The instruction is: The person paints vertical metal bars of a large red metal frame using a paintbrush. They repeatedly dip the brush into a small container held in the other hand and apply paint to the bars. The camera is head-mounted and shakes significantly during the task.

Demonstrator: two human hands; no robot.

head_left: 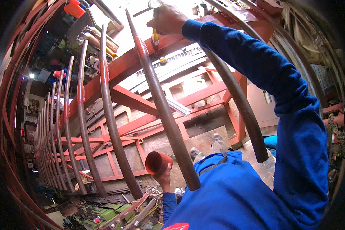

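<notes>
My left hand [164, 178], low in front of my body, is wrapped round a round open can [151, 165] coated in red. The inside of the can looks dark red, and its content cannot be made out. My right arm reaches up and forward over the red beam [126, 73]. In my right hand [170, 18] is a paintbrush [155, 36] with a yellow part below the fingers, close to the beam. Beside the brush, a long brown steel bar [163, 103] crosses the beam; its section there is painted red.
Several more brown bars [115, 134] stand in a row to the left, and a curved bar [237, 96] is at my right. Below lies a red welded frame [142, 128]. Green machinery [107, 214] and a white cord [154, 191] are lower left. A person [61, 78] is far left.
</notes>
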